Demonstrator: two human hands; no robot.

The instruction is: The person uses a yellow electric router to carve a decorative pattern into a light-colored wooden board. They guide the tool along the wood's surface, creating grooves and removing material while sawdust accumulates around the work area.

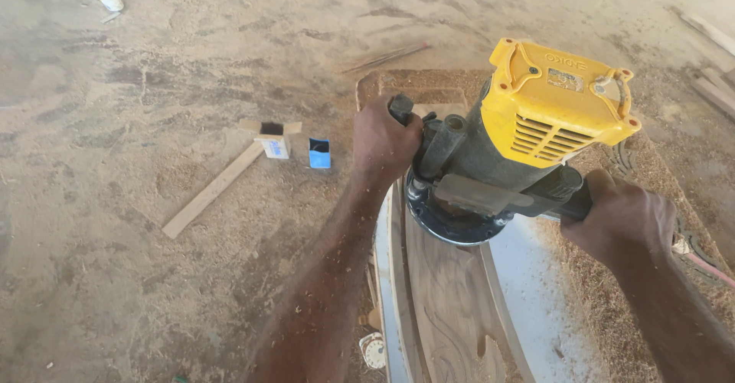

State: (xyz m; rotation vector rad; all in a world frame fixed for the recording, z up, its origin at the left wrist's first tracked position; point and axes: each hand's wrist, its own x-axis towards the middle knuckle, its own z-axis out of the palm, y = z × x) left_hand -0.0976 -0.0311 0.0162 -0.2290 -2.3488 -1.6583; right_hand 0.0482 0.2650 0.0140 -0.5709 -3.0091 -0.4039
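Both hands' grip (pixel 385 140) flanks router (pixel 498 146) between.

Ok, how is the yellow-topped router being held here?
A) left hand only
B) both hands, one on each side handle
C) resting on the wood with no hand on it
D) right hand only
B: the left hand grips the handle on one side of the router and the right hand grips the opposite handle, over the carved wood panel.
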